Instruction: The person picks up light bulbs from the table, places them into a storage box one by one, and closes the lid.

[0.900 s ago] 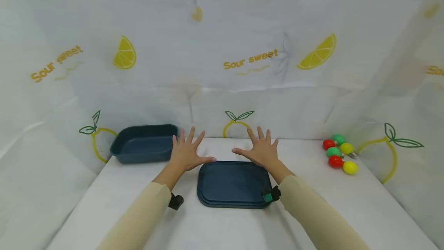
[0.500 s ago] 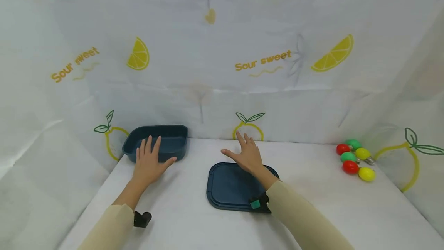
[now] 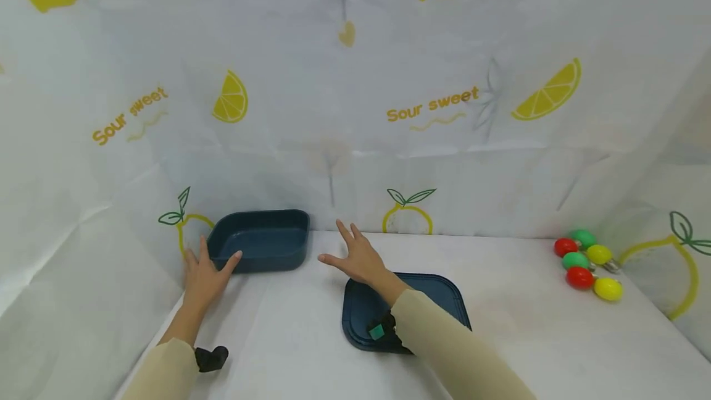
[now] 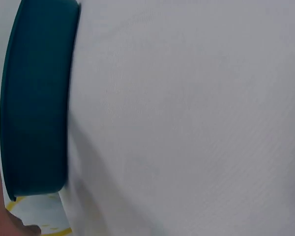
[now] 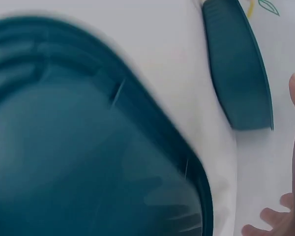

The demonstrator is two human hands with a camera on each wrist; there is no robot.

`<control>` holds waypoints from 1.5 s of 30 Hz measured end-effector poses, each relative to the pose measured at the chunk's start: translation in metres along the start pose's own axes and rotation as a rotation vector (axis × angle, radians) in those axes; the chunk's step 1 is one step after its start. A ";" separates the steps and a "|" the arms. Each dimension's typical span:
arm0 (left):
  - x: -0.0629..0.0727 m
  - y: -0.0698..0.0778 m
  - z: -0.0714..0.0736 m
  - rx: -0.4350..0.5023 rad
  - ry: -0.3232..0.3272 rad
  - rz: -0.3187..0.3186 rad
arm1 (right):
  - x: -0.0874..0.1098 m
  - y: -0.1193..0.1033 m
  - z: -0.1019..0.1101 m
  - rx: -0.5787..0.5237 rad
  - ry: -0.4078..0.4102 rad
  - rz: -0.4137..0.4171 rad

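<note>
A dark blue-green open box [image 3: 261, 249] with rounded corners stands at the back left, against the wall sheet. My left hand [image 3: 204, 278] is at its left end, thumb and fingers spread, fingertips right at the rim. In the left wrist view the side of the box [image 4: 37, 98] fills the left, with part of the hand [image 4: 5, 211] low in the corner. My right hand [image 3: 358, 258], fingers extended and holding nothing, hovers right of the box. Below its forearm lies a matching flat lid [image 3: 433, 292], partly hidden by wrist and sleeve; its raised rim [image 5: 152, 110] shows close up in the right wrist view.
Several egg-shaped bulbs, among them a red one [image 3: 580, 278], a green one [image 3: 575, 260] and a yellow one [image 3: 608, 289], lie grouped at the far right of the white table [image 3: 516, 338]. A lemon-print sheet [image 3: 311, 110] hangs behind and at both sides.
My left hand has moved left, from between box and lid to the left end of the box. The right hand has shifted left toward it. The head view has turned slightly left.
</note>
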State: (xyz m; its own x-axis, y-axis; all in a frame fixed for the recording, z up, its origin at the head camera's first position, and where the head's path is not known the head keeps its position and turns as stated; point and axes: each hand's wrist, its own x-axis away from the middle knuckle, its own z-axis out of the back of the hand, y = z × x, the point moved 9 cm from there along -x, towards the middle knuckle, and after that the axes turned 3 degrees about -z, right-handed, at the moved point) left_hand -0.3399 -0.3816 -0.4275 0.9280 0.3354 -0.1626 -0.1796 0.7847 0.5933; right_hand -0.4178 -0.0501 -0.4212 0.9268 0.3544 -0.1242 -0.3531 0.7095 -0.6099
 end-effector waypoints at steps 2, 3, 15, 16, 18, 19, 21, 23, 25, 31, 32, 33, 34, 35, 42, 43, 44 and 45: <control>-0.002 -0.004 -0.001 0.017 -0.008 -0.002 | -0.003 -0.006 -0.009 -0.040 -0.016 -0.003; -0.003 -0.005 -0.001 0.033 -0.007 -0.005 | -0.004 -0.009 -0.012 -0.068 -0.023 -0.006; -0.018 -0.022 -0.015 0.229 -0.057 0.032 | -0.027 -0.036 -0.053 -0.378 -0.057 -0.057; -0.019 -0.021 -0.018 0.228 -0.061 0.037 | -0.027 -0.037 -0.055 -0.392 -0.056 -0.059; -0.019 -0.021 -0.023 0.228 -0.078 0.048 | -0.028 -0.038 -0.060 -0.396 -0.057 -0.052; -0.019 -0.021 -0.024 0.227 -0.087 0.054 | -0.028 -0.038 -0.064 -0.396 -0.058 -0.047; -0.019 -0.020 -0.026 0.220 -0.106 0.059 | -0.028 -0.038 -0.070 -0.387 -0.059 -0.040; -0.019 -0.018 -0.026 0.215 -0.119 0.061 | -0.027 -0.037 -0.075 -0.368 -0.062 -0.047; -0.018 -0.017 -0.025 0.209 -0.125 0.062 | -0.026 -0.037 -0.074 -0.370 -0.056 -0.053; -0.015 -0.014 -0.023 0.198 -0.117 0.055 | -0.022 -0.040 -0.065 -0.373 -0.075 -0.054; -0.014 -0.013 -0.025 0.198 -0.118 0.055 | -0.020 -0.039 -0.064 -0.373 -0.082 -0.058; -0.013 -0.011 -0.026 0.200 -0.121 0.051 | -0.017 -0.038 -0.062 -0.370 -0.087 -0.060; -0.012 -0.009 -0.027 0.197 -0.123 0.050 | -0.016 -0.036 -0.061 -0.366 -0.087 -0.061; -0.011 -0.007 -0.028 0.194 -0.125 0.047 | -0.014 -0.034 -0.060 -0.358 -0.089 -0.067; -0.007 0.012 -0.042 0.165 -0.148 0.030 | -0.005 -0.016 -0.042 -0.335 -0.065 -0.091; -0.007 0.015 -0.044 0.159 -0.150 0.026 | -0.004 -0.013 -0.039 -0.330 -0.064 -0.094; -0.006 0.018 -0.047 0.153 -0.153 0.021 | -0.002 -0.011 -0.036 -0.325 -0.060 -0.092; -0.006 0.021 -0.049 0.150 -0.153 0.015 | -0.001 -0.008 -0.033 -0.321 -0.061 -0.093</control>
State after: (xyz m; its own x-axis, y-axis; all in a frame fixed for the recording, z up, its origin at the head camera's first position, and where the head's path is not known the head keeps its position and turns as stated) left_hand -0.3650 -0.3415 -0.4523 0.9664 0.2541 -0.0377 -0.1539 0.6902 0.7071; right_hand -0.4115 -0.0766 -0.4422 0.9404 0.3398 -0.0151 -0.1998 0.5159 -0.8330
